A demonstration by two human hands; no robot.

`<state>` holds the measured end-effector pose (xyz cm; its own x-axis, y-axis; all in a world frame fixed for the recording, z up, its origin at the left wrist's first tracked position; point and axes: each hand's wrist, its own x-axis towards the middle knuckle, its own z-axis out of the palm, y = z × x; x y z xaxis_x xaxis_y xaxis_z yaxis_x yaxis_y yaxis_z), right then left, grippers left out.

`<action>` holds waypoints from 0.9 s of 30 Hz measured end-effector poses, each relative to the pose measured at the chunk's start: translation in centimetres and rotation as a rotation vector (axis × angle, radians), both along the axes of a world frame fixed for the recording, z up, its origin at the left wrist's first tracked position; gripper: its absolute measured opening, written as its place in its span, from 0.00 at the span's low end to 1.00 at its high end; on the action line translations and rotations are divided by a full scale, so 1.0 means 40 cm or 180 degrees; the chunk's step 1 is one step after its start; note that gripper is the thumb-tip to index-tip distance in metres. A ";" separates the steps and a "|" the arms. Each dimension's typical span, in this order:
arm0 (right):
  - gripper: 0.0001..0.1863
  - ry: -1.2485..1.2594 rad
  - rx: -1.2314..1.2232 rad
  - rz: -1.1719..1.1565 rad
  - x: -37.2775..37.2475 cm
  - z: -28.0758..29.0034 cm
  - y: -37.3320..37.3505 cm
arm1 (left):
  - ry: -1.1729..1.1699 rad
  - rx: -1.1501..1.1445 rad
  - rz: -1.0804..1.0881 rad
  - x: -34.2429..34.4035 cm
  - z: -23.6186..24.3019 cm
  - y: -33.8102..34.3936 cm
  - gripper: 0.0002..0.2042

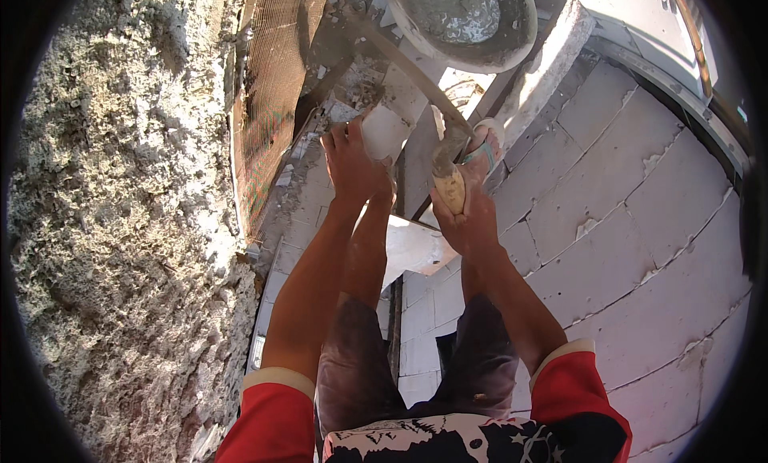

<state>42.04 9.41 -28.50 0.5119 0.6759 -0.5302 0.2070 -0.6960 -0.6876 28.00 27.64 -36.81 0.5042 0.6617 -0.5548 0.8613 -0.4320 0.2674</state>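
My left hand [348, 159] is closed on a pale block piece [386, 131], its fingers over the left edge. My right hand [464, 211], to the right of it, is wrapped round the pale handle of a trowel-like tool [448, 179], whose dull metal end points up toward a narrow plank [420, 83]. My sandalled right foot [486, 143] shows beyond that hand; my left foot is mostly hidden behind my left hand and the block.
A rough plastered wall [136, 223] runs along the left beside a brown mesh strip [272, 127]. A basin of grey mortar [460, 19] sits at the top, near a whitish beam [544, 55]. Pale blockwork [616, 247] fills the right. Rubble [360, 83] lies among the boards.
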 end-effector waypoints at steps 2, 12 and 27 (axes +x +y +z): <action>0.29 0.0045 -0.0077 0.0140 -0.004 -0.042 -0.018 | -0.0053 0.0057 0.0080 0.012 -0.010 0.001 0.42; 0.30 -0.0026 -0.0097 0.0143 0.027 -0.168 -0.044 | -0.0163 0.0111 -0.0115 0.030 -0.076 0.006 0.42; 0.30 -0.0707 0.0037 0.0531 0.025 -0.176 -0.112 | 0.0078 -0.0003 -0.0110 0.022 -0.061 -0.056 0.40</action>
<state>43.03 4.93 -35.53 0.4957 0.7661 -0.4092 0.4647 -0.6319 -0.6202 28.89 25.41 -39.26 0.5131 0.6435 -0.5680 0.8521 -0.4614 0.2470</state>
